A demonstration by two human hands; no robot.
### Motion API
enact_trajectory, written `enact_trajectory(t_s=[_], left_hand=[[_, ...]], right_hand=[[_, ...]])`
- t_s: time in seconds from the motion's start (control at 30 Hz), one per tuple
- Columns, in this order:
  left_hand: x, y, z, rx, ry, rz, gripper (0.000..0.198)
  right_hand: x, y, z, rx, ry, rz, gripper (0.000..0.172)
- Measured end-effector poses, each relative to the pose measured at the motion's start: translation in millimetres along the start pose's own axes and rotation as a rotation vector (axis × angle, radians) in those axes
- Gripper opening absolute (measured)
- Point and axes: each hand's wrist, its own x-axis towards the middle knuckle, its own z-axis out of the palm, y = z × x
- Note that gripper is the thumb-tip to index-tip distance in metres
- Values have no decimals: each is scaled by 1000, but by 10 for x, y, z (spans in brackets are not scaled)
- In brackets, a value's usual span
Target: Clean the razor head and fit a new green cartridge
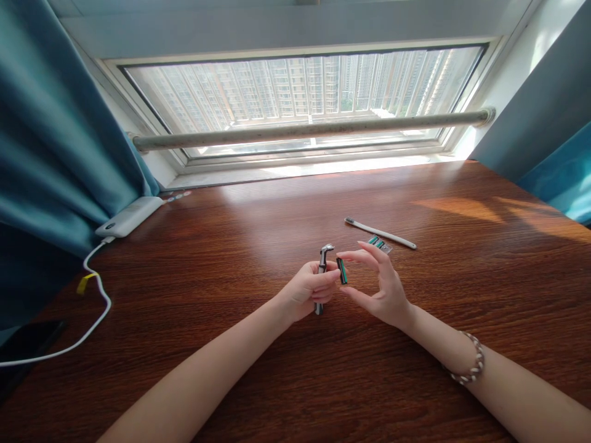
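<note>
My left hand (314,286) is closed around a razor handle (322,261), held upright with its bare silver head at the top. Just to the right of it, a black and green razor cartridge (342,271) is pinched lengthwise between the thumb and forefinger of my right hand (381,286). The cartridge is apart from the handle's head and close to my left thumb. Behind my right fingertips, a clear pack of razor cartridges (379,244) lies on the table, partly hidden. A white toothbrush (383,233) with dark bristles rests just beyond it.
The brown wooden table (258,227) runs up to a window with a horizontal pipe (314,130) across it. At the left, a white power bank (130,216) with a white cable (104,292) lies beside a blue curtain (69,135). A dark flat object (32,347) sits at the left edge.
</note>
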Motion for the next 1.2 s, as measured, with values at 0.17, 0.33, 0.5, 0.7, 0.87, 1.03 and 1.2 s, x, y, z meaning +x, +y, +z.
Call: enact_trajectory(t_s=[0.17,0.33,0.5,0.7,0.87,1.03,1.2], left_hand=[[13,5,-42,-7,-58,-28,18],[12,-2,-49,-10,-63,-39,19],[0,6,-26,-31,-73,-45,20],[-8,16,5,-36,-79,-58,22],[-3,10,8,-55,-99,-39,19],[5,7,3,-105,-71,0,18],[20,-6,-7,-121,-30,48,24]], right_hand=[[1,-48,0,61,22,44,73],[4,-61,4,73,19,44,72],[2,-67,10,88,21,48,71],[1,-68,10,76,37,38,72],[-13,-54,15,59,41,27,74],[-17,-52,23,21,63,17,75],[-11,-48,26,15,70,9,74]])
